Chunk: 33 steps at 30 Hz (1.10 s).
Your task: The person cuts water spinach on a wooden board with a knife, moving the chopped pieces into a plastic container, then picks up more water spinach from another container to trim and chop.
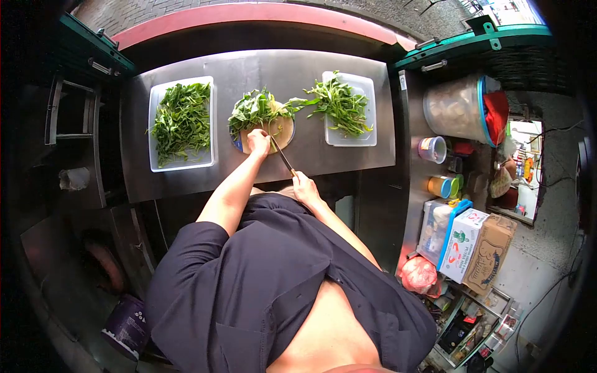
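My right hand [305, 188] is closed round the handle of a knife [283, 155], near the front edge of the metal table. Its blade slants up and left to a round wooden cutting board [283, 132] with a blue edge. On the board lies a bunch of leafy greens [254, 109], with short cut bits beside it. My left hand [259, 142] grips the stem end of the bunch, close to the blade tip; its fingertips are partly hidden. More greens [183, 118] fill a clear plastic tray [153, 149] on the left. Long stems [342, 109] lie on a white tray [364, 142] at right.
The steel table [298, 65] spans the front. Along the right side stand a large lidded plastic tub [451, 109], small containers [432, 149], a blue-lidded box [435, 227] and cardboard boxes [491, 255]. A dark bucket [127, 323] sits low on the left.
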Tool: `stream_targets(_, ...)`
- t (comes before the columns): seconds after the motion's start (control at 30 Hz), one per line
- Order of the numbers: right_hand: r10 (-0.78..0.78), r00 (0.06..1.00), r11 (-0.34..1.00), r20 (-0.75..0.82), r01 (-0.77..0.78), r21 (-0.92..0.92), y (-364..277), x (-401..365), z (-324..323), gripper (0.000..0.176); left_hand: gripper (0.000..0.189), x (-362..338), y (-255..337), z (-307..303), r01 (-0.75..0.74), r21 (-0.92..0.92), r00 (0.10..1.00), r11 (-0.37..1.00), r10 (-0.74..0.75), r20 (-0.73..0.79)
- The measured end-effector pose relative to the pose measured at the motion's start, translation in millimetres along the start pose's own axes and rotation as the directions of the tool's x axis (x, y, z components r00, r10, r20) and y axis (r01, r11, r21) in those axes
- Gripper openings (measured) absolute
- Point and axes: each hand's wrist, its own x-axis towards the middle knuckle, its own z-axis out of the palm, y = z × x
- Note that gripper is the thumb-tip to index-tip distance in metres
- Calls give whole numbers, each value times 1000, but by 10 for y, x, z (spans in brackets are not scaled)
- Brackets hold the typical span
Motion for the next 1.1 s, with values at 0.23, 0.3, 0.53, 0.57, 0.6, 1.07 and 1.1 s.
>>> stream_targets(0.23,28,999,999,29,-27,-30,-2,21,-9,34,12,36,-48,77,17,-12,1000,1000,-17,-26)
stream_targets(0.3,22,999,1000,31,-21,-21,-22,31,-21,34,12,29,-33,71,18,-13,1000,1000,-18,-21)
stream_targets(0.53,33,999,983,-1,-33,-180,-154,35,-121,32,8,13,22,16,10,9,1000,1000,-10,1)
stream_targets(0.57,-2,1000,988,-14,0,-153,-121,37,-96,32,8,15,18,22,-11,42,1000,999,12,-29)
stream_targets(0.6,-4,1000,988,-14,2,-153,-135,21,-88,32,8,25,23,18,-11,41,999,999,12,-31)
stream_targets(1.07,90,995,965,37,-78,-250,-351,15,-93,29,6,4,188,-114,100,48,993,994,-103,58)
stream_targets(1.1,93,995,966,35,-82,-247,-371,30,-112,29,6,7,191,-115,98,51,993,994,-101,61)
